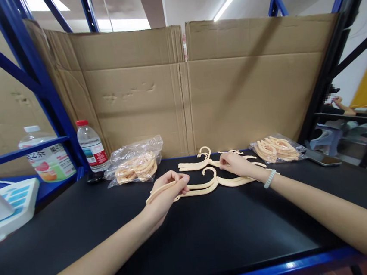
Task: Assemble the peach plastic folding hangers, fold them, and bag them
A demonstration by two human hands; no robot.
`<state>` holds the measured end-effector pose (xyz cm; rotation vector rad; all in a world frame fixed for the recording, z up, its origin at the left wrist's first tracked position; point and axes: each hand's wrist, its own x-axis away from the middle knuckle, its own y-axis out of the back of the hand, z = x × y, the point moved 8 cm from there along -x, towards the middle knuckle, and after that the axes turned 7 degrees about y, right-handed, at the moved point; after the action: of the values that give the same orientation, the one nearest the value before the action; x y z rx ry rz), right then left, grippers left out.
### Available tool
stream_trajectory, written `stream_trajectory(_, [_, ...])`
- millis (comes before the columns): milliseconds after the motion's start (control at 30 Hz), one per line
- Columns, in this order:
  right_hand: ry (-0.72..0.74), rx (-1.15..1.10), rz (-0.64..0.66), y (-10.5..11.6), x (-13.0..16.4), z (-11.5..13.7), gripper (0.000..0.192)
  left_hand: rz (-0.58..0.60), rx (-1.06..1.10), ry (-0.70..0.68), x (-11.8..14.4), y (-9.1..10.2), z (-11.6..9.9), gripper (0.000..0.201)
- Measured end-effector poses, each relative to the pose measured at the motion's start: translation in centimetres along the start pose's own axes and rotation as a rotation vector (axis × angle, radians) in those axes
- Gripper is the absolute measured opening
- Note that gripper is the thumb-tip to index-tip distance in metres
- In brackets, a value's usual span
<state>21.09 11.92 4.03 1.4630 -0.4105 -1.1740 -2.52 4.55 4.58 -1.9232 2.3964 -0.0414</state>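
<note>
My left hand (pixel 167 194) is closed around a slim, curved cream plastic hanger piece (pixel 159 192) that sticks out past the back of the hand. Just right of it, a cream clothes hanger (pixel 204 191) lies flat with its hook pointing away from me. Behind that are more hanger parts (pixel 194 166) with hooks, overlapping one another. My right hand (pixel 236 165), with a pale beaded bracelet at the wrist, reaches over these parts. Its fingers are pinched at a rear hanger's arm, and the palm hides part of the pieces below.
Clear bags of cream hanger parts lie at the left (pixel 137 168) and right (pixel 277 149). A water bottle (pixel 93 148), a large jug (pixel 47 155) and a white-blue plastic item (pixel 21 205) stand left. A phone (pixel 323 157) lies right. Cardboard (pixel 140 94) walls the back; a person is far right.
</note>
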Motion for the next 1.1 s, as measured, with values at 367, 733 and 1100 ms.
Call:
stream_trajectory(367, [0.051,-0.205,-0.274,6.6,2.4,1.5,0.015,-0.138,0.305,0.194,-0.9,2.6,-0.7,0.021])
stream_trajectory(733, [0.188,-0.249,-0.33,6.6,5.4,4.8,0.007,0.019,0.274,0.153,-1.1,2.0,0.0,0.011])
stream_trajectory(1100, [0.254,-0.242,-0.336,7.1,6.5,5.7,0.01,0.157,0.304,0.159,-0.4,1.1,0.9,0.027])
